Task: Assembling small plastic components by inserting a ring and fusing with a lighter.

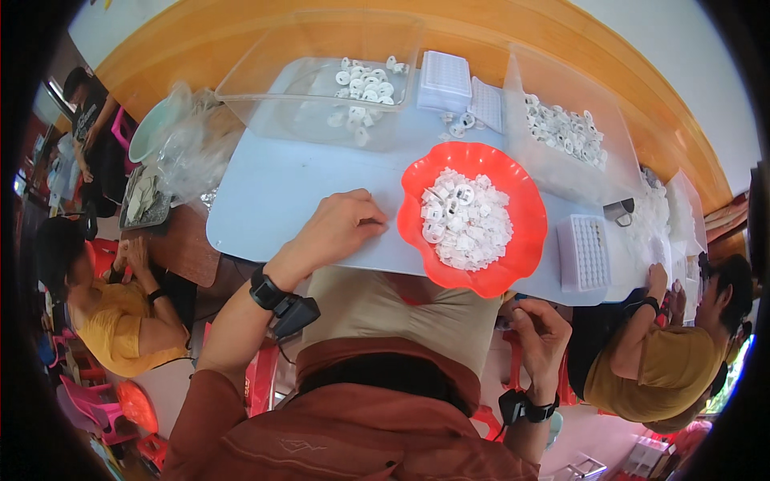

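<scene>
Workshop; bins [553,178], loose white parts [477,228]

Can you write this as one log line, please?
left hand: curled, over blue table, beside red bowl | right hand: off table's near edge, grip unclear | red bowl: holding white pieces

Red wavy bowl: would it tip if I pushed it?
The red bowl looks like shiny plastic, so it might flex slightly. It seems to overhang the edge of the table, so pushing that way could tip it. Loose white pieces inside would probably spill.
</scene>
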Tool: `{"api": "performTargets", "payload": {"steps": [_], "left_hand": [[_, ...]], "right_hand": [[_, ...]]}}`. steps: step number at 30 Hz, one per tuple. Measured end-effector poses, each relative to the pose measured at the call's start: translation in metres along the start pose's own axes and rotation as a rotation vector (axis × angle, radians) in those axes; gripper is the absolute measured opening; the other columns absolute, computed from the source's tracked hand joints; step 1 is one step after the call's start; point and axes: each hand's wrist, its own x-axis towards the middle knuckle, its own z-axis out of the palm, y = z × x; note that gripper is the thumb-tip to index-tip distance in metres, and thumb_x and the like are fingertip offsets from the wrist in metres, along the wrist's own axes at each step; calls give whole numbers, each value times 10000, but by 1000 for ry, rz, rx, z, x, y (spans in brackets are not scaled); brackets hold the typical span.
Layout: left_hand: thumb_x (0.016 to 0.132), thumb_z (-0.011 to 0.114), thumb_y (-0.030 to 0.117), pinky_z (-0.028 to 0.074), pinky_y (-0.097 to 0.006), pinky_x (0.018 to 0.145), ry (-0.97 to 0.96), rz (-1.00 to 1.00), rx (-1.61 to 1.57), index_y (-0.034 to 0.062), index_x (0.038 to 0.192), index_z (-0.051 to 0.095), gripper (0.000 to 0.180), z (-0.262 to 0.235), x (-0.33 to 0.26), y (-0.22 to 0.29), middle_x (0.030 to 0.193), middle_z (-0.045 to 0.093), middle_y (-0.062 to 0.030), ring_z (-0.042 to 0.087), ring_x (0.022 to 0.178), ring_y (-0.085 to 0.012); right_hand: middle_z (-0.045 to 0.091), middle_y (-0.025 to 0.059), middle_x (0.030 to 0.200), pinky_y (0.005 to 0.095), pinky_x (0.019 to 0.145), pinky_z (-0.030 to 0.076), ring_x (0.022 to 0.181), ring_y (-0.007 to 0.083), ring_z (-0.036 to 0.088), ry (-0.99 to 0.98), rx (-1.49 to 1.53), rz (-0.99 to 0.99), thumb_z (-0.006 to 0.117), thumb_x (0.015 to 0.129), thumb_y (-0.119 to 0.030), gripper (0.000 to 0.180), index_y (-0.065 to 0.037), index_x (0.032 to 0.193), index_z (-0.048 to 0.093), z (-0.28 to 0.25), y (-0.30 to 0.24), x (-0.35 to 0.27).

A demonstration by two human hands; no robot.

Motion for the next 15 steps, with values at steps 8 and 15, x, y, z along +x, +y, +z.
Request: {"api": "performTargets", "payload": {"steps": [8, 15], "left_hand": [[802, 732, 65, 517, -378, 698, 50, 67, 93, 20, 915, 725, 122, 8, 2, 7, 867, 661, -124, 651, 783, -319], [804, 737, 42, 506, -366, 680, 100, 49, 52, 17, 919, 719, 119, 13, 0, 15, 852, 641, -123, 635, 747, -305]], "right_hand": [[674, 41, 899, 222, 727, 492, 792, 80, 599, 49, -25, -18, 666, 911, 28, 106, 40, 1015, 679, -18, -9, 0], [690, 77, 828, 257, 643, 499, 691, 99, 608, 252, -357, -172, 695, 893, -27, 120, 19, 1003, 689, -63, -24, 23]]}}
